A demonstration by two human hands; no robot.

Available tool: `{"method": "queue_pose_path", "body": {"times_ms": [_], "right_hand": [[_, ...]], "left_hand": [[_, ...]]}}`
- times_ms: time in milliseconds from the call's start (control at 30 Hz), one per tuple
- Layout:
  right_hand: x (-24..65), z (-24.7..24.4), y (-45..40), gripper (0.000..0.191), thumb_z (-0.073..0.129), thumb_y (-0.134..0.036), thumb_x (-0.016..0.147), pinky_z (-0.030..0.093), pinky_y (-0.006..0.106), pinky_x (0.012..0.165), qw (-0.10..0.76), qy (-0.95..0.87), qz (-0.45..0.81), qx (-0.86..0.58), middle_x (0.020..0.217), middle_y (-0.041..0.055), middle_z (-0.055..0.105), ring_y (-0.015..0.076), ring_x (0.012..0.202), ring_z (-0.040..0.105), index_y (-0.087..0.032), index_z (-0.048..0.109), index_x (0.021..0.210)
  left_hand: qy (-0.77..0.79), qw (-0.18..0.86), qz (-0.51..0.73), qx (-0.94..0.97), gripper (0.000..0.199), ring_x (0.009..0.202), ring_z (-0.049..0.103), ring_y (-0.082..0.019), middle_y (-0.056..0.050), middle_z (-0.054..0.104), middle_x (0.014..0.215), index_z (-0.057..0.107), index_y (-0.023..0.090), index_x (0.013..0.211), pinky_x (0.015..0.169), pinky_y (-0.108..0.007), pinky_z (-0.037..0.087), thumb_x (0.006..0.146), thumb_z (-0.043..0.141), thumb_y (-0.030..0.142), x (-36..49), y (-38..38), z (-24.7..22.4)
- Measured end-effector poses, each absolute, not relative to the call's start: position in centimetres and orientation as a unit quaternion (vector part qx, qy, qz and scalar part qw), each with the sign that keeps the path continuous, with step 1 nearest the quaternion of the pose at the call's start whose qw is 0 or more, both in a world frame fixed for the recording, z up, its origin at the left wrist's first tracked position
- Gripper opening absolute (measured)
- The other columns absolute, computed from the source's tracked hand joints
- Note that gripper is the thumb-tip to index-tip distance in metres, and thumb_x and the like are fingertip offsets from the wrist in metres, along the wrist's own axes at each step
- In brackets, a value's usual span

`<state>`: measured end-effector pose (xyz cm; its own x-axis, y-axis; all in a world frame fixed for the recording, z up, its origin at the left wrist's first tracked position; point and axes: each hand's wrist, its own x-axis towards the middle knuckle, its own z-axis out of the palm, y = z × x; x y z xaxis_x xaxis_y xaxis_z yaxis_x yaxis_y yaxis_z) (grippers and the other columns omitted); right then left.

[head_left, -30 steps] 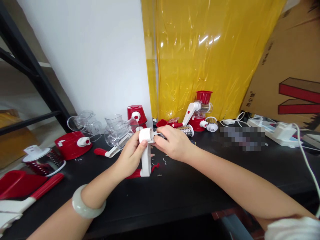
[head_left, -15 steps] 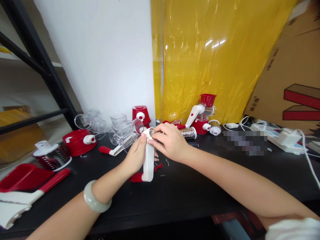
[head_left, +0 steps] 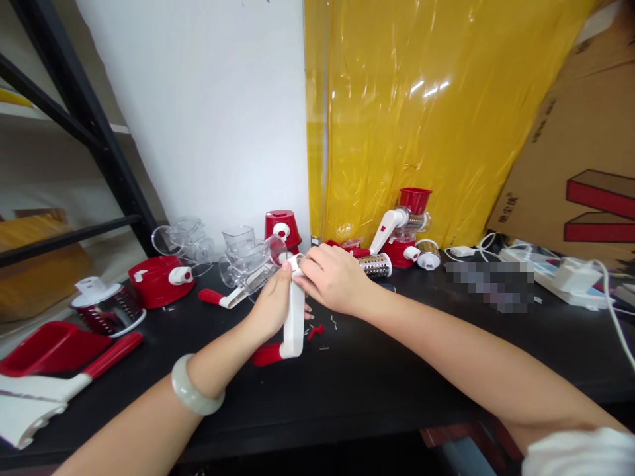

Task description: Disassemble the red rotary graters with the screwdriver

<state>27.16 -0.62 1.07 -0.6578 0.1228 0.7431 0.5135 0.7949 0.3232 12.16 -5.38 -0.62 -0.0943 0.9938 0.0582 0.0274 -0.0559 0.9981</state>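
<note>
- Your left hand (head_left: 272,304) is clamped around the upper end of the white crank (head_left: 294,320), which hangs over the table to the left of, and nearer you than, the standing grater (head_left: 403,228).
- Your right hand (head_left: 337,277) meets it there, fingers curled against that same end; you can't tell from here whether they pinch a small part, because the fingertips are hidden.
- As far as shows, the red grip (head_left: 268,354) is on the crank's lower end; the upper end looks like the part being worked on, and whether anything is seated in it can't be judged.
- A small red piece (head_left: 316,332) and a thin metal piece (head_left: 324,348) lie loose, left of the standing grater and nearer you.
- The standing grater looks put together, while the clear housings (head_left: 245,258) and the red base (head_left: 161,281), both to its left, sit apart from it.
- Your easiest room seems to be the black tabletop (head_left: 377,383) between the standing grater and the near edge, under your right forearm.
- Mind the drum (head_left: 376,265) just left of the standing grater: it lies close behind your right hand.
</note>
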Motion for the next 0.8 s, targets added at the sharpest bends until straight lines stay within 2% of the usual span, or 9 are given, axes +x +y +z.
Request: {"method": "queue_pose_path", "body": {"times_ms": [167,300,600,800], "right_hand": [[27.0,1.7,-0.7,0.040,0.030,-0.042,0.102,0.028,0.032,0.055,0.314,-0.890,-0.237,-0.233,0.085,0.0082,0.065,0.0187,0.073,0.055,-0.015,0.058,0.093],[27.3,2.2,-0.6,0.038,0.028,-0.039,0.103,0.029,0.032,0.057,0.289,-0.909,-0.225,-0.200,0.085,0.0079,0.066,0.0179,0.074,0.057,-0.016,0.057,0.092],[27.5,1.7,-0.2,0.032,0.034,-0.035,0.101,0.029,0.028,0.057,0.312,-0.921,-0.125,-0.196,0.079,0.0028,0.062,0.0139,0.066,0.052,-0.018,0.053,0.082],[27.6,0.5,0.8,0.031,0.031,-0.035,0.101,0.032,0.027,0.058,0.363,-0.908,-0.122,-0.172,0.075,0.0028,0.059,0.0141,0.064,0.050,-0.019,0.051,0.083]], "left_hand": [[0.504,0.467,0.537,0.490,0.043,0.046,0.061,-0.016,0.002,0.056,0.061,0.050,0.022,0.085,0.044,-0.034,0.058,0.093,0.039,0.062,12.2,-5.3,-1.0],[0.509,0.474,0.533,0.481,0.042,0.045,0.060,-0.016,0.003,0.054,0.061,0.050,0.022,0.088,0.039,-0.032,0.054,0.091,0.041,0.063,12.2,-5.4,-1.1],[0.495,0.474,0.526,0.504,0.048,0.046,0.059,-0.015,0.003,0.057,0.066,0.051,0.022,0.095,0.041,-0.033,0.056,0.088,0.044,0.068,11.9,-5.1,-1.3],[0.499,0.451,0.529,0.517,0.046,0.047,0.060,-0.015,0.003,0.057,0.063,0.051,0.021,0.100,0.041,-0.031,0.056,0.088,0.046,0.065,12.0,-5.1,-1.1]]}}
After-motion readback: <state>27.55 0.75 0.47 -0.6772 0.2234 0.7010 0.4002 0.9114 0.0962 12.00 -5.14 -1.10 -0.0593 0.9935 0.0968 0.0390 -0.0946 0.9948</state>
